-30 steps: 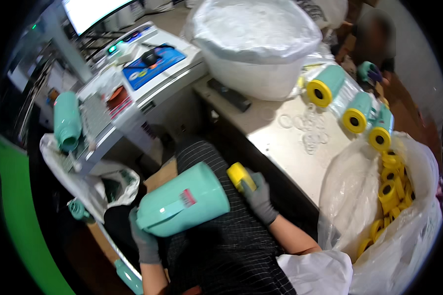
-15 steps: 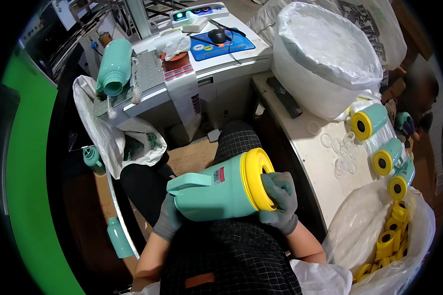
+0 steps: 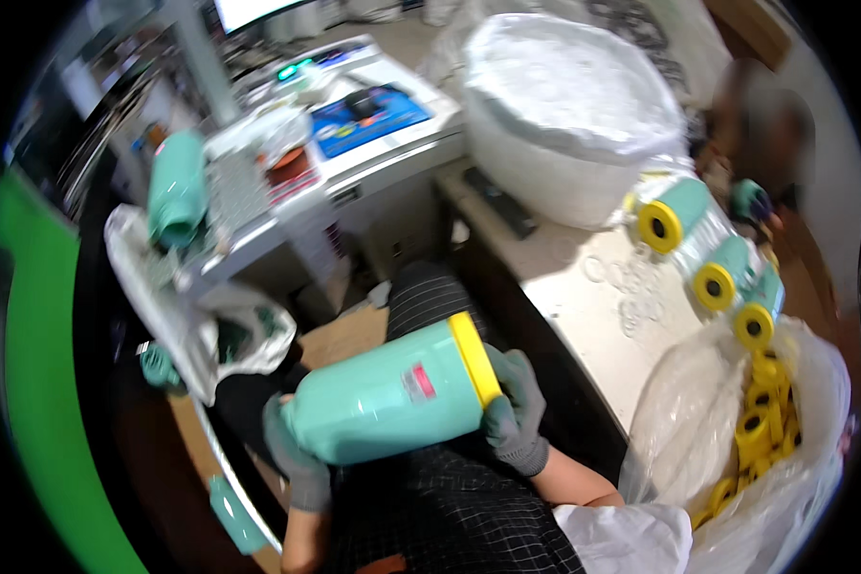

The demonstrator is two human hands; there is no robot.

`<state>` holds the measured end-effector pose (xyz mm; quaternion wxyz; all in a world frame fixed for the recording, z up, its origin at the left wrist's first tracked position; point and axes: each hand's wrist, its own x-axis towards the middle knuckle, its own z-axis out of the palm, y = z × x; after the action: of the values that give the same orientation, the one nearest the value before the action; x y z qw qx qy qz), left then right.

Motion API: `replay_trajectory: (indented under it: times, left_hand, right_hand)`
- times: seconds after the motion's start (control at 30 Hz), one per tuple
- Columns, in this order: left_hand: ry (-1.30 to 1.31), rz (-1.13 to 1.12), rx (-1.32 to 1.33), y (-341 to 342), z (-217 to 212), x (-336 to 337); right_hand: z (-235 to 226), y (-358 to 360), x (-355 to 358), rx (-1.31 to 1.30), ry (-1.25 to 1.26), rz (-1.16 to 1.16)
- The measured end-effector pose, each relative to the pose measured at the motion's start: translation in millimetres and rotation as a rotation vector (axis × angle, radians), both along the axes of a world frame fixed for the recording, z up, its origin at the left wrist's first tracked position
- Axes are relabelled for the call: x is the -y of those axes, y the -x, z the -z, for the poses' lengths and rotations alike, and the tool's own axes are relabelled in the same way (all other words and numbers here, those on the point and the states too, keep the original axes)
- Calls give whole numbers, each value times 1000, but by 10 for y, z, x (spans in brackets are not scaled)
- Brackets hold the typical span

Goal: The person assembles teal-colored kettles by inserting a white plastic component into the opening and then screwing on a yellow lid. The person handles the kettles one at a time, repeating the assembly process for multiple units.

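A teal thermos jug casing (image 3: 383,400) with a yellow end ring (image 3: 474,360) lies sideways over my lap. A small red-and-white label faces up on its side; no handle shows from this angle. My left hand (image 3: 297,448), in a grey glove, is closed round the plain teal end. My right hand (image 3: 518,409), gloved too, grips the yellow ring at the other end, with its fingers partly hidden behind the rim.
A teal casing (image 3: 177,189) lies on the left bench. On the right table (image 3: 584,330) are clear rings (image 3: 633,292), a big white sack (image 3: 564,124) and several yellow-ended casings (image 3: 681,215). A plastic bag (image 3: 674,430) with yellow rings (image 3: 751,435) stands nearby. Another person is at far right.
The casing has rolled in my hands, so its handle is out of sight and the label faces up. The head view has shifted and the room has blurred.
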<state>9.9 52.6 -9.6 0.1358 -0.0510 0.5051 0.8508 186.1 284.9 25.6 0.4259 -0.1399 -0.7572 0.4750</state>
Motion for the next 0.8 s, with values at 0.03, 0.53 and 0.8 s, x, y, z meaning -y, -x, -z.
replay_trajectory:
  times: [0.03, 0.53, 0.8]
  left_hand:
    - [194, -23, -216, -4, -199, -52]
    - [456, 884, -1183, -339, -856, -1048]
    - [704, 977, -1156, -308, -675, -975]
  right_hand:
    - [86, 36, -26, 12, 122, -3]
    - [945, -973, -1205, -747, 912, 83]
    - [234, -2152, -2917, -1043, 1121, 441]
